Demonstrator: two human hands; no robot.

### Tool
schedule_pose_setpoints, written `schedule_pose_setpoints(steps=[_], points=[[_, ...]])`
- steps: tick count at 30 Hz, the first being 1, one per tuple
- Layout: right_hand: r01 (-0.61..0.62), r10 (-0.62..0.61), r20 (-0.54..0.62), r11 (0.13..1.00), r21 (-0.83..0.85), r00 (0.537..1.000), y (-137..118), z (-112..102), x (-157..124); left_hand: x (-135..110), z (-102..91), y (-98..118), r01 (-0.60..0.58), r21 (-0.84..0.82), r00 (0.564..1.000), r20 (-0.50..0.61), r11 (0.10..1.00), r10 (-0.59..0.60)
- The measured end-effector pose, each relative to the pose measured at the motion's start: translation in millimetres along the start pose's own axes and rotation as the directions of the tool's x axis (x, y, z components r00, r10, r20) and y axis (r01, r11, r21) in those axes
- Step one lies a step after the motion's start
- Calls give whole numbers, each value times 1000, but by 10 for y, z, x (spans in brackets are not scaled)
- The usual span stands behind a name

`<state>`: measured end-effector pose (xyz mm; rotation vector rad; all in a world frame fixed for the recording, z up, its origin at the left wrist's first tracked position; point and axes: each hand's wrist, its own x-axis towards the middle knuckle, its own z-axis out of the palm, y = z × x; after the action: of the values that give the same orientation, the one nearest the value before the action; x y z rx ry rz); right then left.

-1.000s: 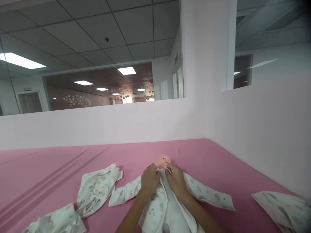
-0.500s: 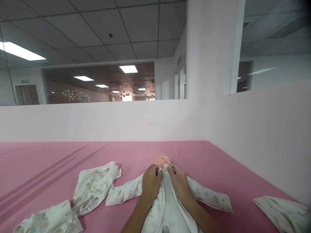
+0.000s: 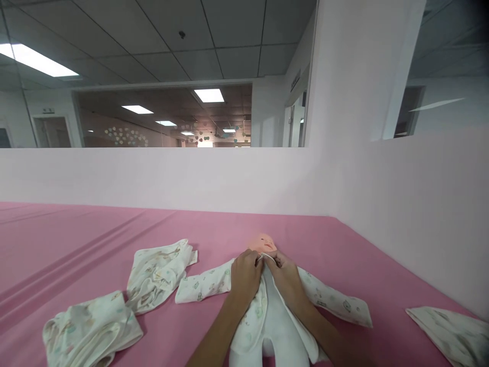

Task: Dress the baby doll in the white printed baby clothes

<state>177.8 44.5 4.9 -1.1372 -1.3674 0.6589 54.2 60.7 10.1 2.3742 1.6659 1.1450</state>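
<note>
Pink sheet [image 3: 76,239] covers the whole work surface, creased in long folds toward 9 o'clock. A pale low wall [image 3: 171,178] bounds it on the far side and to the right.

At 8 o'clock of the hands, near the lower left edge: a crumpled printed garment [image 3: 91,329], white with small pastel motifs. Just beside it, toward 1 o'clock from it and touching at a corner, a second rumpled garment [image 3: 158,270] of the same print.

Centre: doll [image 3: 263,242] lying on its back on the sheet, head pointing to 12 o'clock, only the head bare. It wears a printed romper [image 3: 252,316], sleeves spread flat toward 9 and 3 o'clock, front open down the middle with the white body showing between the flaps.

Left hand [image 3: 245,271] rests on the doll's chest, fingers curled, pinching the left edge of the romper's neckline just below the chin. Right hand [image 3: 287,278] sits just beside it at 3 o'clock, fingers likewise closed on the opposite neckline edge. The two sets of fingertips nearly meet at the collar; whether they touch, cannot tell.

At 4 o'clock, well apart, by the lower right corner: another folded printed cloth [image 3: 451,331], partly cut off by the edge.
</note>
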Motion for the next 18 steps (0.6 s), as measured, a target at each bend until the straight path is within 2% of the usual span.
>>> schedule_pose_setpoints(steps=[4, 6, 8, 10, 13, 15, 18], points=[[55, -46, 61, 985, -163, 997, -21, -8, -37, -6, 27, -10, 31, -46, 999, -11, 998, -31], [78, -59, 84, 964, -254, 995, -32, -7, -51, 6, 36, -33, 53, -126, 998, -9, 991, -55], [108, -78, 106, 941, -319, 991, -36, 1, -61, 24, 17, -67, 91, -264, 996, 45, 960, -82], [142, -104, 127, 927, -347, 986, -34, 12, -69, 39, -34, -108, 145, -443, 984, 155, 885, -84], [198, -147, 163, 911, -362, 976, -38, 23, -81, 46, -136, -168, 240, -648, 950, 310, 722, -38], [242, -181, 191, 895, -376, 965, -51, 23, -90, 48, -180, -197, 295, -683, 931, 364, 668, -39], [299, -226, 221, 870, -393, 949, -71, 20, -106, 58, -179, -214, 344, -684, 919, 387, 644, -79]])
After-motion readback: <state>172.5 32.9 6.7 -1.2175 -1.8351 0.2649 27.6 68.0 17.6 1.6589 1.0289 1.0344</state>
